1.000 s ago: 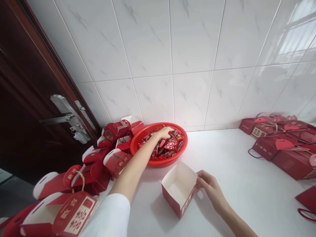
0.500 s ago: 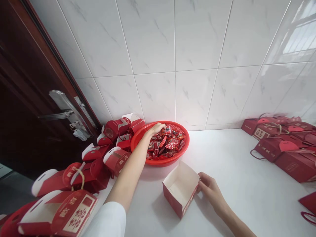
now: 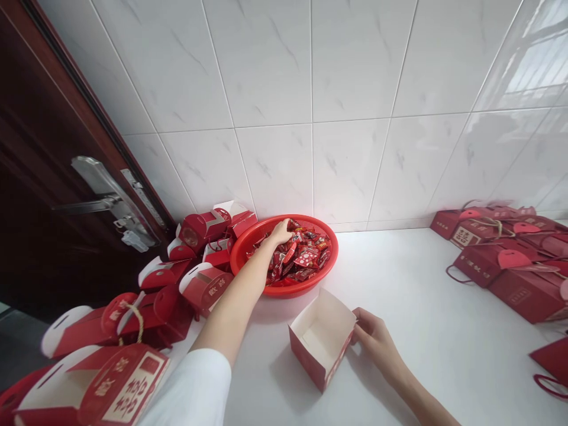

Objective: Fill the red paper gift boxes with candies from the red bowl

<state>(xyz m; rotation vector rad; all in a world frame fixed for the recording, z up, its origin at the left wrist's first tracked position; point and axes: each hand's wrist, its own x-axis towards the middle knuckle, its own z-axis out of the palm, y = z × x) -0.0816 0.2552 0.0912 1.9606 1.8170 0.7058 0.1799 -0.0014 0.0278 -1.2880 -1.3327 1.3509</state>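
My left hand (image 3: 282,232) reaches into a red plastic basket (image 3: 237,254) of wrapped candies (image 3: 306,255). Its fingers are bent down at the candies near the back left, and their tips are partly hidden, so what they hold is unclear. My right hand (image 3: 373,331) pinches the right side of an open red box (image 3: 306,362) with a white inside. That box stands on the white table in front of the basket, and nothing shows inside it.
Several open red boxes (image 3: 206,287) crowd the left side, up against the basket. Closed red boxes with cord handles (image 3: 479,263) stand at the right. Behind is a tiled wall (image 3: 350,171); a dark door (image 3: 48,148) is at the left.
My left hand has shifted slightly within the basket, its fingers now lower among the candies. My right hand stays on the box. The whole view has shifted a little.
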